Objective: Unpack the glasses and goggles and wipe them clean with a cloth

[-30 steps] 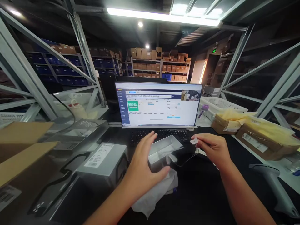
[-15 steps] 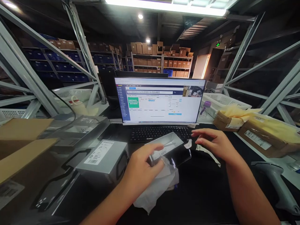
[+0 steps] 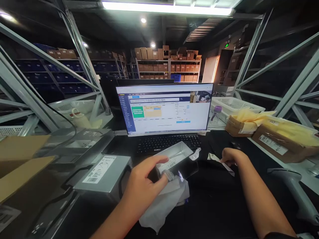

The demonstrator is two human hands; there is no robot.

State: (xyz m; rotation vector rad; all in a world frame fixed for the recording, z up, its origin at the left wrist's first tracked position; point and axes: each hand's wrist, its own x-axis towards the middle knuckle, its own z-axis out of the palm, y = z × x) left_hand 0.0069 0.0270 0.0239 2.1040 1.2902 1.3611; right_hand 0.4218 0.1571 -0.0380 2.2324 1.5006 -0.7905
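Note:
My left hand point(image 3: 147, 179) grips the near left end of an open silver-grey box point(image 3: 180, 154), its thumb on the near side and fingers over the rim. Crumpled white wrapping point(image 3: 164, 205) lies below that box, partly under the thumb. To the right, my right hand point(image 3: 233, 156) is closed with curled fingers at a torn white paper strip point(image 3: 228, 168) on the black mat. Its fingertips are partly hidden. Between the hands lies a small scrap of clear plastic point(image 3: 195, 154). A closed grey box point(image 3: 104, 172) with a white label sits left of my left hand.
A keyboard point(image 3: 159, 143) and a lit monitor point(image 3: 164, 113) stand ahead. A barcode scanner point(image 3: 290, 186) lies at the right, below brown cartons point(image 3: 271, 149) with yellow packing. An opened cardboard box point(image 3: 22, 176) is at the left; white baskets point(image 3: 236, 108) stand behind.
My right hand has dropped from above the mat onto the paper strip, and its fingers have curled. My left hand stays on the open box. A tan panel now shows on the screen.

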